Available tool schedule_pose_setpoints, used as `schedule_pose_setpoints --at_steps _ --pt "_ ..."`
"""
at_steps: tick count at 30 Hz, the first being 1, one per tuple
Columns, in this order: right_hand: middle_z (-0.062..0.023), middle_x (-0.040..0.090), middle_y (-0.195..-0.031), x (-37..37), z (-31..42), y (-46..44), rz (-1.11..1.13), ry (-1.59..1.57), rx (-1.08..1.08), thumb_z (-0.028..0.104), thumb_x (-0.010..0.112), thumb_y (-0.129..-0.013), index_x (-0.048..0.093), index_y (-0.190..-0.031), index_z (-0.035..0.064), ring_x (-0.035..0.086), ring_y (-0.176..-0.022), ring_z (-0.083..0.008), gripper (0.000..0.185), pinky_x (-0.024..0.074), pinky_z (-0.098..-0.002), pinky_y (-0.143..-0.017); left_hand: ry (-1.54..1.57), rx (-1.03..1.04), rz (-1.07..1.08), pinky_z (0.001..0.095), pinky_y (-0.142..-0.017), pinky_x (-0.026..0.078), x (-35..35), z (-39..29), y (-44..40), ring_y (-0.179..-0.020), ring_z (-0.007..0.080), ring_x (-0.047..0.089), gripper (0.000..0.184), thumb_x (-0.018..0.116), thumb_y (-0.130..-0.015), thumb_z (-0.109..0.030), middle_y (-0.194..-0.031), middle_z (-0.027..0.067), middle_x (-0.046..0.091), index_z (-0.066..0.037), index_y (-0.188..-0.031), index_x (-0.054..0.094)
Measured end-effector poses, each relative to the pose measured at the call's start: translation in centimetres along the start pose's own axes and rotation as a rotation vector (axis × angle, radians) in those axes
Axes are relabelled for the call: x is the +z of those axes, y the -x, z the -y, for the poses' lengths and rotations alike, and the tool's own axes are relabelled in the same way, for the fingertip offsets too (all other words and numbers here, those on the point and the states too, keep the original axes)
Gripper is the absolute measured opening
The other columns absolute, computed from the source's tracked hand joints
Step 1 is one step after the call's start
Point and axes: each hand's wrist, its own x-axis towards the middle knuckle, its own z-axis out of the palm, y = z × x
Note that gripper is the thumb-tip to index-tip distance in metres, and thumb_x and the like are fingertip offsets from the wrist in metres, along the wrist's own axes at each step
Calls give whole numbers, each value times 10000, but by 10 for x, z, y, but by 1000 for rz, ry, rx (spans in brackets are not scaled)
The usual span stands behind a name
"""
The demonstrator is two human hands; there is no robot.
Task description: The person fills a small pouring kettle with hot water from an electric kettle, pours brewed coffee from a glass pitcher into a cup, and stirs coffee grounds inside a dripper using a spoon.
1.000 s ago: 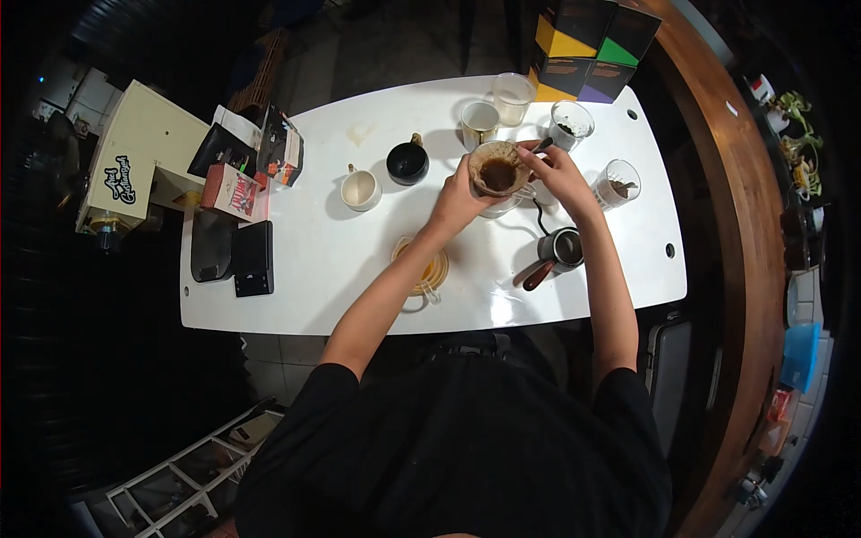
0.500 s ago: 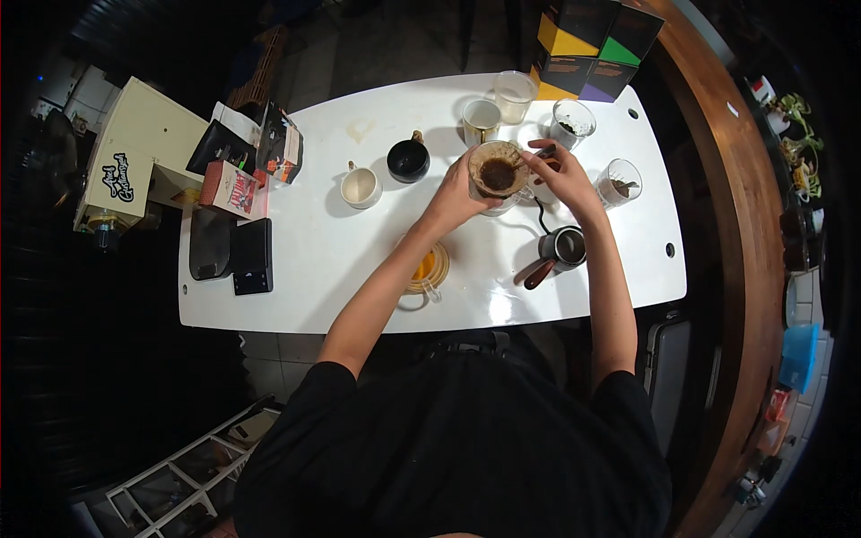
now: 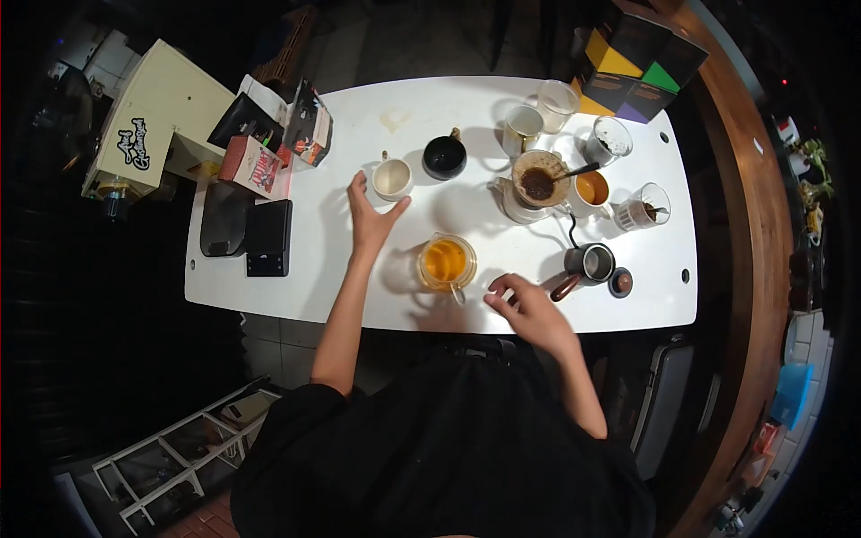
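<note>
My left hand (image 3: pixel 373 220) is open, thumb and fingers spread around the near side of a small cream cup (image 3: pixel 392 182). Whether it touches the cup I cannot tell. My right hand (image 3: pixel 531 312) hovers at the table's front edge with bent, parted fingers and nothing in them. Just left of it stands a glass server (image 3: pixel 447 260) of amber liquid, its handle toward me. Farther back, a coffee dripper (image 3: pixel 540 185) with a brown paper filter and wet grounds sits on a glass vessel. A dark-handled spoon (image 3: pixel 578 170) lies across its rim.
A black cup (image 3: pixel 445 159) stands beside the cream one. On the right are a cup of orange-brown liquid (image 3: pixel 592 190), a small gooseneck kettle (image 3: pixel 592 261), its round lid (image 3: pixel 620 282) and several glasses. Coffee bags, a black scale (image 3: pixel 269 238) and a cream grinder (image 3: pixel 152 125) occupy the left.
Both hands have left the dripper. My left moved left to the cream cup, my right back toward the front edge near the server. The view has shifted, with table objects now farther right.
</note>
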Motion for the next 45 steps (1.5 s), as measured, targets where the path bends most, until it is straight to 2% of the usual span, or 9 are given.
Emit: schedule_pose_setpoints --at_steps 4,7,11,14,22,27,30,39,45 --pt "-83 665 -915 58 -21 -16 -46 -86 -52 291 650 -1025 645 -1091 -7 630 -748 -142 306 518 -288 -677 51 -31 34 490 -1126 403 19 14 -7 -1352 392 479 1065 952 -682 -337 -1472 236 459 -25 -1496 341" --pt "-49 654 -899 79 -32 -20 -32 -276 3 281 604 -1056 636 -1112 23 624 -768 -116 266 515 -267 -680 67 -63 74 446 -1107 426 25 12 -13 -1316 338 534 983 947 -704 -256 -1400 189 546 -64 -1480 375" --pt "-14 632 -881 93 -42 -23 105 -581 146 291 511 -1103 599 -1115 51 607 -770 -84 256 502 -253 -686 201 -72 85 429 -1069 461 25 23 -16 -1285 333 559 971 954 -692 -223 -1401 187 547 -65 -1470 393" --pt "-14 624 -865 100 -30 -18 23 -675 180 332 470 -1116 579 -1043 49 588 -761 -77 311 488 -240 -691 212 -34 65 465 -1045 485 9 22 -9 -1285 357 542 974 958 -672 -209 -1398 177 545 -84 -1465 407" --pt "43 428 -727 116 -39 -23 -356 -560 125 415 480 -1104 533 -850 80 430 -667 -62 424 430 -259 -652 336 69 173 429 -1048 490 -80 2 45 -1304 306 520 970 941 -700 -126 -1456 148 468 -74 -1493 386" --pt "87 461 -733 94 -24 -18 -344 -471 138 395 565 -1071 638 -925 43 411 -622 -38 388 337 -229 -560 515 2 279 420 -1094 469 -111 6 91 -1332 274 509 956 942 -687 -92 -1439 134 479 -49 -1471 398" --pt "71 401 -678 70 9 -15 -350 -262 132 329 586 -1069 549 -766 57 396 -602 -40 410 328 -247 -545 479 -18 318 421 -1098 468 -127 -3 108 -1323 270 519 953 946 -675 -89 -1412 138 501 -46 -1460 407" --pt "80 296 -587 33 85 5 -285 -18 -21 222 664 -1015 487 -648 11 252 -580 -33 459 181 -291 -524 513 3 303 413 -1093 469 -148 -32 115 -1289 271 554 956 954 -655 -81 -1390 146 526 -49 -1449 422" --pt "61 303 -597 22 115 6 -284 -3 -61 242 654 -1020 497 -664 0 261 -596 -44 459 189 -296 -533 488 60 267 413 -1095 468 -146 -39 110 -1277 277 564 969 962 -636 -75 -1359 132 540 -50 -1445 429"
